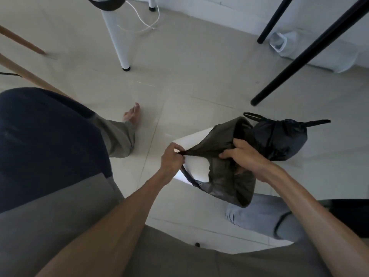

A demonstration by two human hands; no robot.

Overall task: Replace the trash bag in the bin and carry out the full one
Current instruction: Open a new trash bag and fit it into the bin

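Note:
A white bin stands on the tiled floor in front of me. A thin dark new trash bag is spread open over the bin's top. My left hand pinches the bag's left edge and pulls it taut over the bin's rim. My right hand grips the bag's right side, fingers inside its opening. The full black trash bag, tied at the top with two handle ends sticking out, sits on the floor just right of the bin, behind my right hand.
White table legs and a white cable lie ahead. Two black legs slant at the right, with a clear plastic container by the wall. Wooden legs are at the left. My bare foot is left of the bin.

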